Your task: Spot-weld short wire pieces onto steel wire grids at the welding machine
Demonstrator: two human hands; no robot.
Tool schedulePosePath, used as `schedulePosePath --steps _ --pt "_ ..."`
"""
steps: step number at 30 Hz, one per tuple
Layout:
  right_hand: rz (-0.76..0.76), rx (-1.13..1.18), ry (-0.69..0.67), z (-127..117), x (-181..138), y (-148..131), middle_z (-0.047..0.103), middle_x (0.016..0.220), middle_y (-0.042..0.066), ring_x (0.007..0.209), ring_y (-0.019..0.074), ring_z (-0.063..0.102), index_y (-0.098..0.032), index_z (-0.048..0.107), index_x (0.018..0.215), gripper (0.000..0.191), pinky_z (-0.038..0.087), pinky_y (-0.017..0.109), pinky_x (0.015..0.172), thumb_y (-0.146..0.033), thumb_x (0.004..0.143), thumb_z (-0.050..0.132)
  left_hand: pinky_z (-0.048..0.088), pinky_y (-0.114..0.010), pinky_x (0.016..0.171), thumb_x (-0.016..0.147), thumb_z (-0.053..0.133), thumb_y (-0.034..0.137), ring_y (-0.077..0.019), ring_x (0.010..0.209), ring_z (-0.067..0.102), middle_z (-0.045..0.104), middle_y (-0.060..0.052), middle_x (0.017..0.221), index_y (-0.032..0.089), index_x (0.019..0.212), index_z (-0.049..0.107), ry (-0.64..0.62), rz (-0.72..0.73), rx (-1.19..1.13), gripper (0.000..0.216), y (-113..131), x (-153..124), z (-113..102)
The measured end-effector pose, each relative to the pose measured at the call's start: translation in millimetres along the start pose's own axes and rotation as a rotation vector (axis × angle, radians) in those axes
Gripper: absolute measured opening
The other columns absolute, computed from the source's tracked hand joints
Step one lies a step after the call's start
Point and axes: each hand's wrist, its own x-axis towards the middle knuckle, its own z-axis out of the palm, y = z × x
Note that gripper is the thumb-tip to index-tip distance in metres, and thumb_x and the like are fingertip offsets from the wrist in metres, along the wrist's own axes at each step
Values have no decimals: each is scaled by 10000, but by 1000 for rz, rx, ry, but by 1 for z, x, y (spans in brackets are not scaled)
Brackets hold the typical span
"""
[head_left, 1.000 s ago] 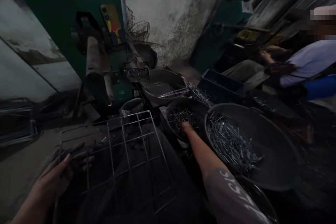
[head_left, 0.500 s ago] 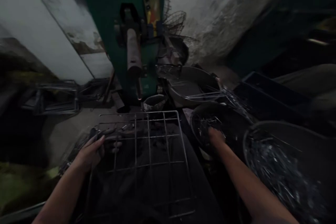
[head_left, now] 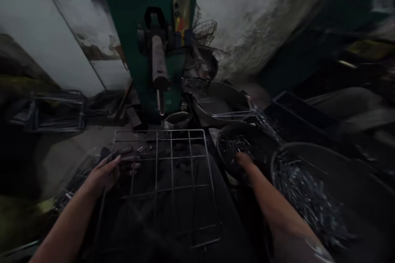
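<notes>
A wire grid rack (head_left: 173, 181) lies flat in front of me over a dark surface. My left hand (head_left: 109, 170) grips its left edge, fingers curled round the wire. My right hand (head_left: 243, 160) reaches into a small dark bowl (head_left: 262, 144) holding short metal wire pieces (head_left: 231, 146); its fingers are buried among them and hidden. Right of that arm sits a larger dark basin (head_left: 354, 172) heaped with shiny metal pieces (head_left: 305, 201).
A green machine (head_left: 148, 28) with a hanging cylinder (head_left: 158, 65) stands behind the rack. A grey basin (head_left: 222, 98) with long wires, a blue crate (head_left: 296, 111) and wire baskets (head_left: 203, 31) crowd the right. Stacked wire frames (head_left: 55, 111) lie at left.
My view swung left, so the person at the right is out of frame. My left hand closed on the rack's left edge. My right hand stayed in the small bowl.
</notes>
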Motion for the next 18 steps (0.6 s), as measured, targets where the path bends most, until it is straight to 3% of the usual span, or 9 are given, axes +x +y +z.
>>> schedulePosePath --steps 5,8,10,13,18 --pt "81 126 96 -12 -12 25 696 992 124 931 208 642 -115 688 1023 309 463 243 734 -146 795 481 589 -364 630 669 703 208 -302 823 683 710 -132 975 121 1157 593 117 -22 36 507 -2 7 -8" --pt "78 190 180 -29 -30 36 679 1060 122 964 214 628 -104 655 1108 390 478 277 787 -223 850 388 573 -433 715 740 650 298 -319 903 665 679 -152 1072 139 1194 561 23 -17 20 490 -2 7 -2" --pt "65 288 257 -48 -47 27 687 1029 135 933 236 636 -86 666 1086 424 496 308 782 -297 863 372 560 -436 739 776 618 323 -316 933 658 666 -155 1100 154 1216 533 -56 -17 16 478 -2 6 3" --pt "-108 500 424 -85 -80 -18 697 996 112 931 253 633 -126 685 1060 437 495 342 824 -408 858 419 545 -433 743 820 571 336 -312 929 660 670 -170 1070 138 1216 507 -142 -7 5 447 -3 9 8" --pt "-847 450 479 -129 -141 -140 698 1006 32 961 213 606 -235 709 979 310 443 356 926 -309 899 419 538 -401 710 865 517 303 -294 901 668 668 -175 1053 119 1220 474 -194 54 -30 402 -6 8 13"
